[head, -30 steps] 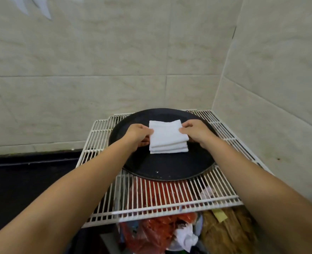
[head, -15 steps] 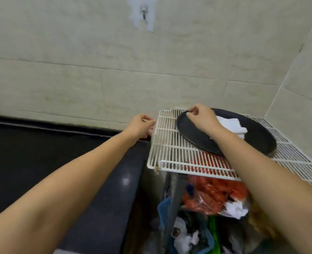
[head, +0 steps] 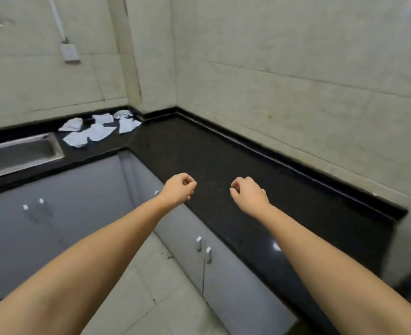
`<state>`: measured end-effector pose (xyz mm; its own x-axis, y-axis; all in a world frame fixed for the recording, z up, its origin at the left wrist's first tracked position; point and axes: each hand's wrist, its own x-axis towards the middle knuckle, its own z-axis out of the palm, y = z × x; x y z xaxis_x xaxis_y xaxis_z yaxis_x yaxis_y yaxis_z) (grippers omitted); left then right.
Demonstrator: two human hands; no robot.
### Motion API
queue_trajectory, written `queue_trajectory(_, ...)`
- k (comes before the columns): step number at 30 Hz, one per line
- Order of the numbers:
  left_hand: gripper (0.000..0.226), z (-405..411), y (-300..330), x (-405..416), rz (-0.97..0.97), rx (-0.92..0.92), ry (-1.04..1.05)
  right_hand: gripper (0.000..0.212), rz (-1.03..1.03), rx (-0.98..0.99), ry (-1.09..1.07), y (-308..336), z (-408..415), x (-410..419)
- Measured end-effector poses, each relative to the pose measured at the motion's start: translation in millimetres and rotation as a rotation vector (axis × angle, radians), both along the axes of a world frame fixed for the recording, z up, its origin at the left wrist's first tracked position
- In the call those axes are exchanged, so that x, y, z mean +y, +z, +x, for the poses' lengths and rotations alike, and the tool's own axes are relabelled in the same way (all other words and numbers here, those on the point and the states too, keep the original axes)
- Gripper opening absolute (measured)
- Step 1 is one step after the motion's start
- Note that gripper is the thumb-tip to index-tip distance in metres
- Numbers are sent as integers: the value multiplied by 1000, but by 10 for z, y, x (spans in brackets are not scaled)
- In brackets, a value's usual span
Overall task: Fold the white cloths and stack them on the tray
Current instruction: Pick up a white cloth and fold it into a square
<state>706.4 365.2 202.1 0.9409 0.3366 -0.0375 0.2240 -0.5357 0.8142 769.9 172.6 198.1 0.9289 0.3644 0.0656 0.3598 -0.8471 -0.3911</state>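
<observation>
L hand (head: 179,189) & R hand (head: 248,193) loosely curled, empty, white cloths (head: 98,128) unfolded on far countertop (head: 199,151)

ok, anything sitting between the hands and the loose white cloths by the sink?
Nothing visible. Left hand and right hand hold nothing, above the black countertop. The bare counter runs to the white cloths in the far corner, beside the sink.

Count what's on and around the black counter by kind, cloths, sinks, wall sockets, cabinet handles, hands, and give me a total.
White cloths, loose in the far corner: about 6, their edges overlap
Sink: 1
Wall socket: 1
Cabinet handles: 5 in view
Hands: 2, left hand and right hand, both holding nothing
Total: about 15
</observation>
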Motion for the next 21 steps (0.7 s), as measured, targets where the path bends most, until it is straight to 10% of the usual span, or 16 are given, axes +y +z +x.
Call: queue_trajectory(21, 11, 1582, -549, 3864, -90, 151, 397, 23, -78, 230, 462, -584, 2327, 4302)
